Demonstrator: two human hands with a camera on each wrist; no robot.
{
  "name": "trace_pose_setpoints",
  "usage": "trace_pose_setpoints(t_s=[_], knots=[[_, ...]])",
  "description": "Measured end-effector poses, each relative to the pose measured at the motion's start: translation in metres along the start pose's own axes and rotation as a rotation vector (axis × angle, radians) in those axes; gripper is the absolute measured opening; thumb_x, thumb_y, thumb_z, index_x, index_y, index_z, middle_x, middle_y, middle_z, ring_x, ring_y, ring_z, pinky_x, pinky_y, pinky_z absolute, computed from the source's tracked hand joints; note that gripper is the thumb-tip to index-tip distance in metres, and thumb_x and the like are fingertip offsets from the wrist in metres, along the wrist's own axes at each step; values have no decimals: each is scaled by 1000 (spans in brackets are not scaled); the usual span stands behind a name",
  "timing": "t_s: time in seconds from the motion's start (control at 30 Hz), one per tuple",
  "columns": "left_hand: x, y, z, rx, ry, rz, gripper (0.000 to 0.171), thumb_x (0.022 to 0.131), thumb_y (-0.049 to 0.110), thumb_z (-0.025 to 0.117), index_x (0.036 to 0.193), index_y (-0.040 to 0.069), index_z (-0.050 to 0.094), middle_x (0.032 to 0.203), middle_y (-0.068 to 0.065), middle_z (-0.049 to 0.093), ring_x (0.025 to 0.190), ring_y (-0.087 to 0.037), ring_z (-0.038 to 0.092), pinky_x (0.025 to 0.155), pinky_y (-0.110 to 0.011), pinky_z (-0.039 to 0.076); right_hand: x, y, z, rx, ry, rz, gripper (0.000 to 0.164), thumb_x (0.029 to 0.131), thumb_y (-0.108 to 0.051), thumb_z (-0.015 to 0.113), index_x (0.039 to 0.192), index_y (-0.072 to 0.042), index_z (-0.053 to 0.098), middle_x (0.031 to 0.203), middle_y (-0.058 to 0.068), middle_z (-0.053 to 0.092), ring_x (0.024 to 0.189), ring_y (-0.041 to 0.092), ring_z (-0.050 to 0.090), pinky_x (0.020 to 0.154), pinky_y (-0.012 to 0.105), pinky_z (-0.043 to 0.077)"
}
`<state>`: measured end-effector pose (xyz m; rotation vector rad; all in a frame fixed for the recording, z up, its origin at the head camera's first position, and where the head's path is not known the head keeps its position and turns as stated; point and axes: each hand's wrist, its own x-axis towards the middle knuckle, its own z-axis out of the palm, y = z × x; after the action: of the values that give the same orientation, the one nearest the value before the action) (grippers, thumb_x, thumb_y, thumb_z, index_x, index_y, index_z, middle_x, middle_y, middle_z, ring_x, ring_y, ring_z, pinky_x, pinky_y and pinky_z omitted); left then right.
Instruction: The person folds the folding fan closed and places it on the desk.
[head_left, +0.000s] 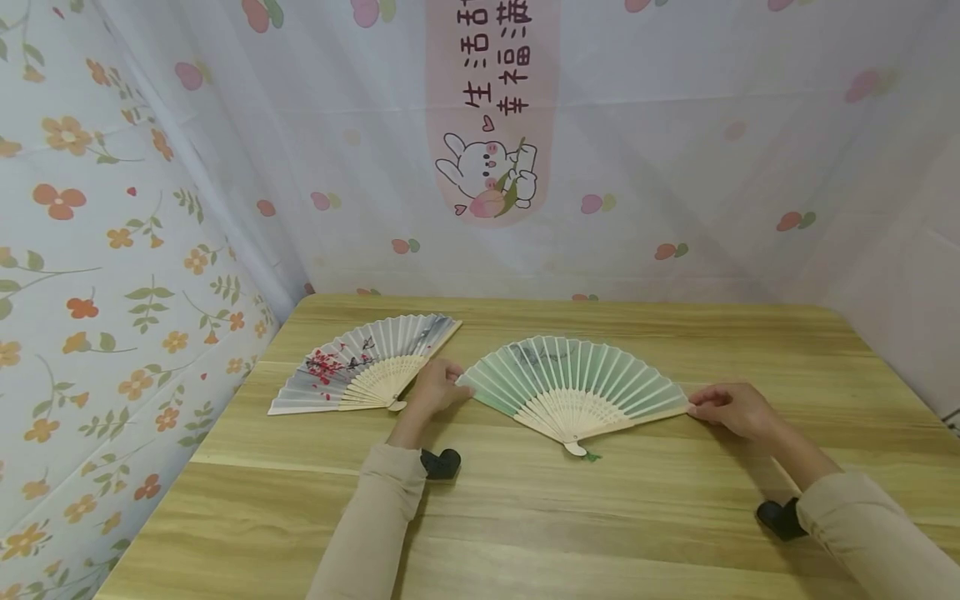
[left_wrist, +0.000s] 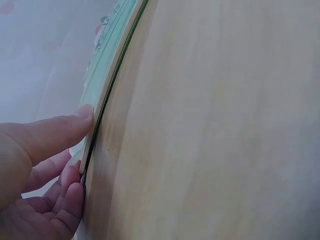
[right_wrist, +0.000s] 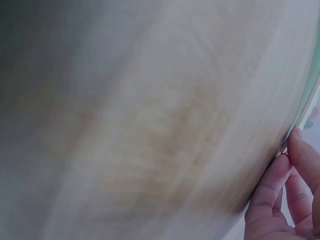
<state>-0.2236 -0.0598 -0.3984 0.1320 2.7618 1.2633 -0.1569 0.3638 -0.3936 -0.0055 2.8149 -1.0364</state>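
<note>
A green folding fan [head_left: 573, 387] lies spread at the middle of the table, its pivot and a small green tassel towards the near side. At its left end my left hand [head_left: 441, 386] pinches the outer edge between thumb and fingers; the left wrist view shows the thumb on top of the green fan edge [left_wrist: 112, 75]. My right hand [head_left: 733, 408] pinches the tip of the right outer rib, and the right wrist view shows thumb and finger meeting there. Left of my left hand lies a second open folding fan [head_left: 386, 375], grey-white with red blossoms.
The wooden table [head_left: 570, 533] ends at a white printed curtain [head_left: 637, 150] behind. A floral curtain [head_left: 112, 275] hangs along the left side. Dark wrist-worn pieces [head_left: 442, 464] sit by both cuffs.
</note>
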Motion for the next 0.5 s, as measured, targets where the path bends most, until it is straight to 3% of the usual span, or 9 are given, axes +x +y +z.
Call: trace_pose_setpoints(t_s=[0.27, 0.5], knots=[[-2, 0, 2, -26, 16, 8, 38, 71, 11, 73, 102, -2, 56, 97, -14, 57, 91, -27, 53, 78, -37, 44, -8, 2, -1, 37, -5, 13, 38, 82, -27, 64, 101, 6, 61, 84, 5, 62, 76, 12, 53, 63, 24, 44], [-2, 0, 0, 26, 4, 36, 40, 71, 12, 74, 103, -6, 59, 97, -15, 59, 90, -26, 54, 78, -36, 45, -11, 5, 0, 94, 18, 6, 39, 82, -24, 64, 101, 9, 60, 81, 5, 63, 71, 7, 53, 61, 21, 44]])
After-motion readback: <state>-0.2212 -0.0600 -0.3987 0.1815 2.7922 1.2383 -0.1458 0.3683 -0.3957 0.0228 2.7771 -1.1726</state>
